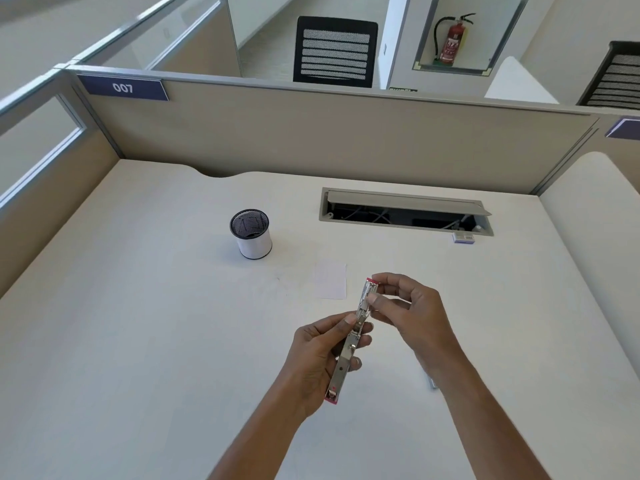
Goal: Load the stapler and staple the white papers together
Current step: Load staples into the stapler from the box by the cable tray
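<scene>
A person's two bare arms reach in from below over a pale worktop (138, 323). Between them is a stapler (350, 341), swung fully open into one long metal strip with pink ends and held in the air above the worktop.

The left grip (322, 355) is clenched around the stapler's nearer half, with the thumb lying on top by the hinge and the fingers curled underneath. The right grip (412, 306) pinches the stapler's farther half between thumb and forefinger, just below the far pink tip. Whether any staples sit between those fingertips cannot be told.

The white papers (330, 280) lie flat on the worktop just beyond the left grip and just left of the right grip's fingertips, apart from both. Farther off, beyond and to the left of the left grip, stands a black mesh pen cup (252, 235) with a white band. Well beyond the right grip, an open cable hatch (398, 199) is set into the worktop, and a small box (464, 238) lies at its right end. A small metallic item, too blurred to identify, shows beside the right forearm.

A beige partition (311, 133) with a sign reading 007 (123, 88) closes off the far edge.
</scene>
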### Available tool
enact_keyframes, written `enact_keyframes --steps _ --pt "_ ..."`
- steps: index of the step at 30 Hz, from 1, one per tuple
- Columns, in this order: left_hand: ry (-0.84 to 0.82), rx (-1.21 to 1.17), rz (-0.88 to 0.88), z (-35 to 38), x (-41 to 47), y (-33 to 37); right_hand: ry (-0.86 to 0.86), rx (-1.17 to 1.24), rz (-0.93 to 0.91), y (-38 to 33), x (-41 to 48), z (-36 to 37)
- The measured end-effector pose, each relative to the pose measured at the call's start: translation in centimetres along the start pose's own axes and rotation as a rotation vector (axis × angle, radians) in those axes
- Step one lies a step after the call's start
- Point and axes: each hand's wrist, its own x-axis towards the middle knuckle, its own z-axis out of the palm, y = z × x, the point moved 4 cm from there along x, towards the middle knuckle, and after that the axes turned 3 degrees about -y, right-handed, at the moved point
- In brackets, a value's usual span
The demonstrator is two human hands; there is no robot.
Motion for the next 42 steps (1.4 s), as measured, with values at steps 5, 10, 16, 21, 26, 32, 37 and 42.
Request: enact_keyframes --steps 5,10,16,21,26,32,37,42 --pt "-0.003 0.022 -0.005 0.1 -0.1 -0.1 -0.013 -0.016 0.024 0.5 -0.4 0.4" --pt "-0.008 0.028 -0.007 0.2 -0.2 -0.4 0.038 0.017 0.019 0.6 -0.1 0.2" --pt "-0.008 0.025 -0.008 0.1 -0.4 -0.5 0.092 0.009 -0.007 0.5 0.0 0.1" --pt "-0.003 0.039 -0.012 0.2 -0.6 -0.8 0.132 0.048 0.01 0.3 0.1 -0.2" --pt "0.009 0.041 -0.009 0.3 -0.8 -0.8 0.118 0.046 0.008 0.5 -0.2 -0.3" --pt "0.031 0.028 0.004 0.0 -0.9 -0.6 0.198 -0.168 -0.168 0.4 -2.9 -0.5" --pt "0.041 0.008 0.013 0.1 -0.7 -0.4 0.194 -0.366 -0.574 -0.9 -6.2 0.9" --pt "0.049 0.024 -0.002 0.3 -0.7 -0.8 0.25 -0.447 -0.622 -0.5 -5.4 1.0"
